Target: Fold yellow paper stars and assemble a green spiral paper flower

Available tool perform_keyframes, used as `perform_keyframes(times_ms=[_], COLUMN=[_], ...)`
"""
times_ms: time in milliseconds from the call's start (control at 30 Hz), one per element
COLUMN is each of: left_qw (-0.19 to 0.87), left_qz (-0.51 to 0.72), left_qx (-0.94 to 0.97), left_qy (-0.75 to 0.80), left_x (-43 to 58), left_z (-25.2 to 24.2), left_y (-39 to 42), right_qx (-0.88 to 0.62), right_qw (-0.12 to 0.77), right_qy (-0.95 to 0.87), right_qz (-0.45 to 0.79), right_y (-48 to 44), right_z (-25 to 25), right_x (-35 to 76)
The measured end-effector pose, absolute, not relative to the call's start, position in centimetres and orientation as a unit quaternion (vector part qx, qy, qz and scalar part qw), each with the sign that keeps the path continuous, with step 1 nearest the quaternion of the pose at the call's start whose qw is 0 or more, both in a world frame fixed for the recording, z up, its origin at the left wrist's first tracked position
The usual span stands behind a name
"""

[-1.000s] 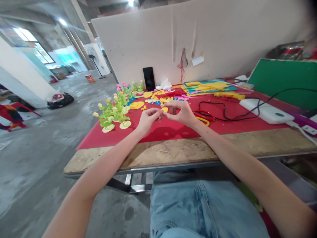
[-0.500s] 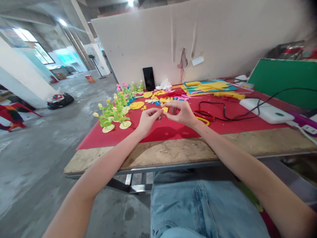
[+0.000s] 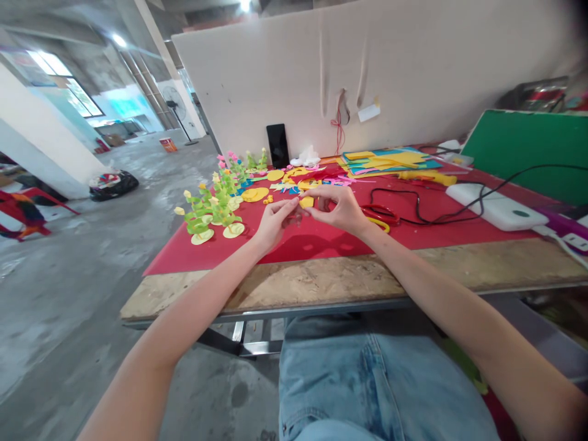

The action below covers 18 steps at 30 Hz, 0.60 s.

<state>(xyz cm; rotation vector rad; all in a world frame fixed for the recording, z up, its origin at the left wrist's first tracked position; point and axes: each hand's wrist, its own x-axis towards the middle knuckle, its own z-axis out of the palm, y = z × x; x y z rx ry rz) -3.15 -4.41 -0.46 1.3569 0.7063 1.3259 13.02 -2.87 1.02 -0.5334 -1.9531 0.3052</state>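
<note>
My left hand (image 3: 274, 220) and my right hand (image 3: 339, 209) meet over the red sheet (image 3: 294, 252), fingers pinched. Between their tips shows a small yellow piece of paper (image 3: 307, 202), framed by my right thumb and forefinger. The left fingertips touch its near side, and fingers partly hide it. Small paper flowers with green leaves (image 3: 227, 215) stand on round pale bases left of my left hand. A yellow paper disc (image 3: 255, 195) and tiny yellow pieces (image 3: 268, 199) lie just beyond it. Scissors with red and yellow handles (image 3: 381, 214) rest beside my right wrist.
A phone (image 3: 277, 146) leans on the white board (image 3: 275, 79) behind. Coloured paper sheets (image 3: 390, 160) and scraps lie at the back. Right are a yellow-handled tool (image 3: 427, 177), a black cable (image 3: 418, 205), a white power block (image 3: 496, 207) and a green board (image 3: 528, 153).
The view has shifted very slightly. My fingers have moved a little around the yellow paper, which looks slightly turned. Both hands stay in nearly the same place.
</note>
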Motion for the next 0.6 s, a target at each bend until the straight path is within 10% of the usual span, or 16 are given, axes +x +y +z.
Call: perform_keyframes(times_ms=[600], left_qw=[0.531], left_qz=[0.559], left_qx=[0.555], left_qy=[0.312], left_x=[-3.06], left_z=[-0.45], left_y=[-4.49], right_qx=[-0.216], right_qw=[0.514], right_qy=[-0.820], right_qz=[0.129], right_y=[-2.90], right_z=[0.98], right_x=[13.12])
